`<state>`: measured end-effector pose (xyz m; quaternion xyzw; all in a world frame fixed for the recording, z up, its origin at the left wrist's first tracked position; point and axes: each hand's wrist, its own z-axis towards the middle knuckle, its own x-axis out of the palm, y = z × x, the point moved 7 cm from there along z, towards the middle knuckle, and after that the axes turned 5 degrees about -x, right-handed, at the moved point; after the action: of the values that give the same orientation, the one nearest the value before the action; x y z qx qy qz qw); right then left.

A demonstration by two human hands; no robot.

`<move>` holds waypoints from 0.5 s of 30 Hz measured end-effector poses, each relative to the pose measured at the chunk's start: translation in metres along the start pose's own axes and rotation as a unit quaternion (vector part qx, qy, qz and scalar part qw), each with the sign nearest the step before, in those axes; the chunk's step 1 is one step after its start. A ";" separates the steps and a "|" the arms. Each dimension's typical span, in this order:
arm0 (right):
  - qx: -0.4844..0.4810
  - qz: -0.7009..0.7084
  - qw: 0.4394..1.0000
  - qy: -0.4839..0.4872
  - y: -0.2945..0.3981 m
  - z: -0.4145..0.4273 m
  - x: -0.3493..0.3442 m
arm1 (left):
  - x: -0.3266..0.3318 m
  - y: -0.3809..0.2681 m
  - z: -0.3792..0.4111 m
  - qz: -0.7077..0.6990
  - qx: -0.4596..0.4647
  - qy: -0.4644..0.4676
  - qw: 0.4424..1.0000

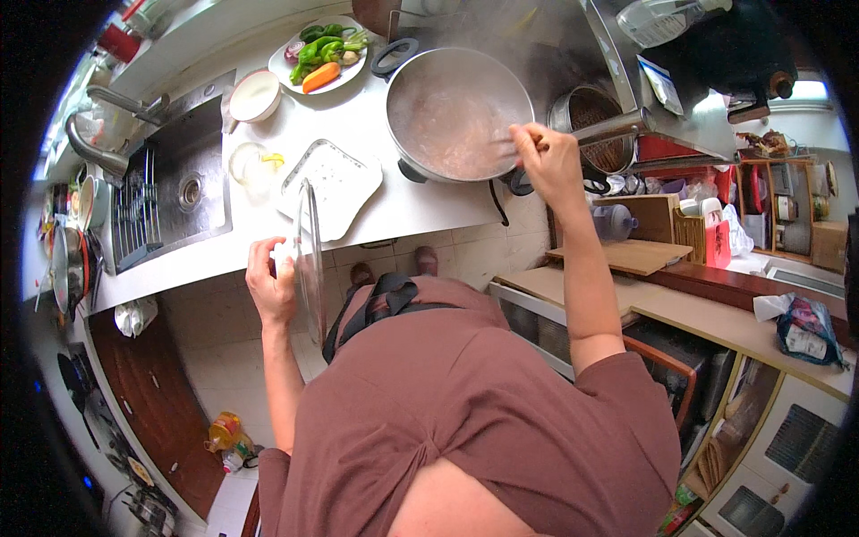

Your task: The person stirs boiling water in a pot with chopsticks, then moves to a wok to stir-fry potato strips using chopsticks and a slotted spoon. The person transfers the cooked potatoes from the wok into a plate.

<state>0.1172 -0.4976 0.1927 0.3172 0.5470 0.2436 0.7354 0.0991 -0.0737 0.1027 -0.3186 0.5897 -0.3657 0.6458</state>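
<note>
Steam rises from a deep metal pot [407, 101] at the back of the counter. Pale brownish, cloudy liquid [449, 137] fills its lower part, and its contents are hard to make out. My right hand [549, 161] grips a blurred utensil [502, 149] that dips into the pot at its right side; its kind cannot be told. At the counter's front edge, my left hand [272, 282] holds a glass lid [311, 268] by its knob, tilted nearly upright. Behind the lid lies a white squarish plate [345, 191] with a patterned rim.
A white plate [276, 66] holds green peppers [310, 59], a carrot [321, 78] and red onion [293, 52]. Nearby stand a white bowl [255, 97] and a glass bowl [243, 164]. Left is a steel sink [208, 148]; right, another pot [562, 111] with a long handle [614, 127].
</note>
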 end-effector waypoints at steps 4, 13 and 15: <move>-0.057 0.048 0.997 -0.034 0.003 0.013 0.029 | 0.001 -0.004 0.006 0.008 0.002 0.006 1.000; -0.088 0.038 0.995 -0.019 0.016 0.004 0.053 | 0.005 0.000 0.007 -0.013 0.001 0.005 1.000; -0.108 -0.022 0.990 -0.085 -0.006 0.013 0.042 | 0.002 -0.009 0.007 0.007 0.016 0.014 1.000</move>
<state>0.1416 -0.4748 0.1636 0.2429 0.4601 0.2576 0.8142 0.1055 -0.0805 0.1095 -0.2987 0.5949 -0.3747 0.6454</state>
